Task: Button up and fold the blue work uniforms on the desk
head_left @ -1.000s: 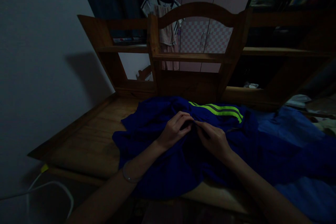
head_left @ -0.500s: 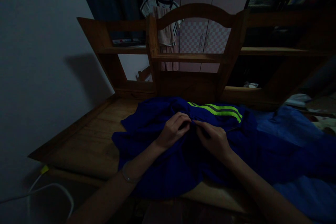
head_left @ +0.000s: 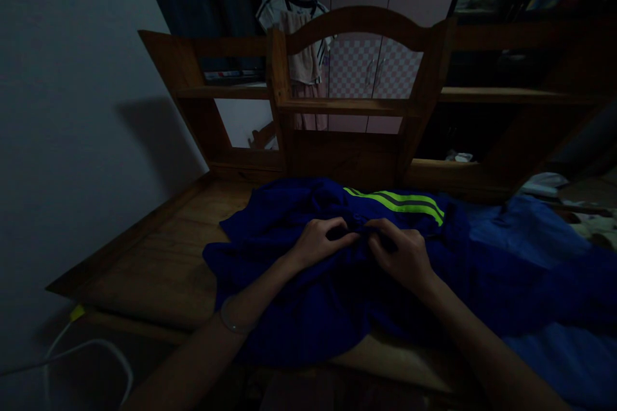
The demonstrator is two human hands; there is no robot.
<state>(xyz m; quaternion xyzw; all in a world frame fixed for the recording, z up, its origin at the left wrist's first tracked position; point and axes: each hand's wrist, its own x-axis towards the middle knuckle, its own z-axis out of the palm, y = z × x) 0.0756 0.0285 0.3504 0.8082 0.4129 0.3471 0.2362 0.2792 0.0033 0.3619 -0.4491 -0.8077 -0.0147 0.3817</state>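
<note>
A dark blue garment point(head_left: 299, 327), probably a jacket, lies spread and rumpled on the wooden board, with bright yellow-green stripes along its far side. My left hand point(head_left: 321, 241) pinches its cloth near the middle, thumb and fingers pressed together. Close beside it on the right, my right hand point(head_left: 402, 253) is closed on the same garment, fingertips almost meeting those of the left. The exact bit of cloth between the fingers is too dark to make out. A thin bracelet point(head_left: 234, 324) circles my left wrist.
A wooden headboard with shelves point(head_left: 344, 106) rises behind the garment. At left stands a pale wall point(head_left: 87, 109), with a white cable point(head_left: 108, 343) below it. Lighter blue fabric point(head_left: 527, 231) lies to the right. Clothes point(head_left: 303, 45) hang beyond the headboard.
Both hands have shifted slightly to the right and nearer along the garment. The left thumb now stretches further toward the right hand. The garment stays in nearly the same place.
</note>
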